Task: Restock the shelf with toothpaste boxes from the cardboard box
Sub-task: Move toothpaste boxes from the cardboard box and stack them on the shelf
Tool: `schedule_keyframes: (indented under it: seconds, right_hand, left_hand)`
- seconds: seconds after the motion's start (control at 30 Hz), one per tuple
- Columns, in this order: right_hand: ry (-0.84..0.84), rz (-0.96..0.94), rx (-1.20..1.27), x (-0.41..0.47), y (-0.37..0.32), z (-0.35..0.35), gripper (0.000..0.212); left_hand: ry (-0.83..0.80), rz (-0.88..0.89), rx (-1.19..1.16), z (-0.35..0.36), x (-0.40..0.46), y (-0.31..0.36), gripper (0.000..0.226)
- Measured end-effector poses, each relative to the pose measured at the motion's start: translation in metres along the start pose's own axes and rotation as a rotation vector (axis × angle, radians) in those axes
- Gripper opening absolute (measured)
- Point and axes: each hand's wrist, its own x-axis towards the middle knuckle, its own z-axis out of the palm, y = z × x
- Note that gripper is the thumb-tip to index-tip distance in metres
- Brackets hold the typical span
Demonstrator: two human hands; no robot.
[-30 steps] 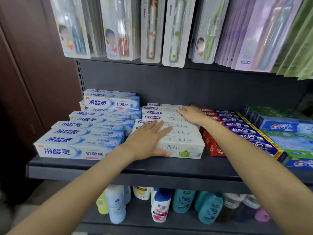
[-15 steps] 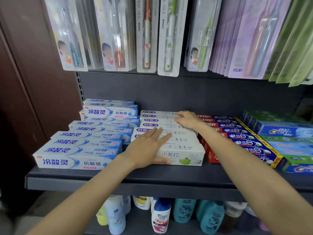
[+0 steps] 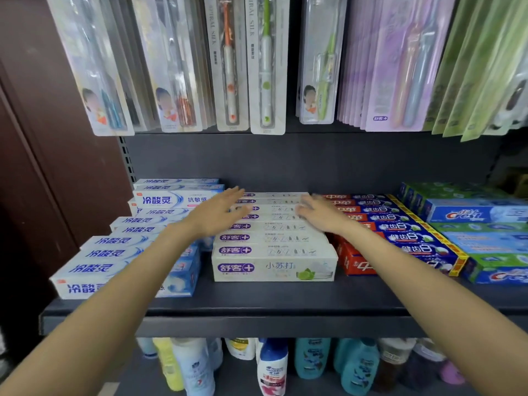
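Note:
A row of white toothpaste boxes with purple labels [image 3: 273, 254] lies in the middle of the dark shelf [image 3: 257, 302], running from front to back. My left hand [image 3: 218, 214] reaches with straight fingers over the left side of the rear white boxes. My right hand [image 3: 318, 214] lies flat, fingers extended, on the right side of the same rear boxes. Neither hand grips a box. The cardboard box is out of view.
Blue-and-white toothpaste boxes [image 3: 114, 252] are stacked at the left, red-and-blue ones [image 3: 394, 232] and green-blue Crest boxes [image 3: 480, 224] at the right. Toothbrush packs [image 3: 265, 67] hang above. Bottles [image 3: 274, 367] stand on the lower shelf. A brown wall [image 3: 43, 138] borders the left.
My left hand has lifted off the front white boxes and moved toward the back of the row. The right hand stays near the rear boxes. The view has tilted up slightly.

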Motion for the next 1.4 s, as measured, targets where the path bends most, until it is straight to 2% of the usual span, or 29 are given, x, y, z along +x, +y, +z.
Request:
schedule_keyframes:
  seconds: [0.07,0.17,0.7,0.93,1.4]
  right_hand:
    - [-0.066,-0.001,-0.046,-0.002,0.000,0.010,0.062]
    - [-0.062,0.034,-0.079,0.000,-0.004,0.014,0.068]
    - [-0.043,0.079,-0.048,0.001,-0.020,0.013,0.070]
    - [-0.018,0.158,-0.145,0.009,-0.023,0.017,0.071]
    - [0.064,0.049,-0.169,0.006,-0.021,0.018,0.063]
  left_hand:
    - [-0.133,-0.044,0.069,0.012,0.018,-0.001,0.068]
    - [-0.205,-0.096,0.097,0.031,0.036,0.000,0.075]
    - [-0.128,-0.110,0.124,0.043,0.049,-0.008,0.069]
    - [-0.132,-0.102,0.129,0.043,0.047,-0.007,0.069]
    - [-0.109,-0.107,0.129,0.045,0.049,-0.009,0.071]
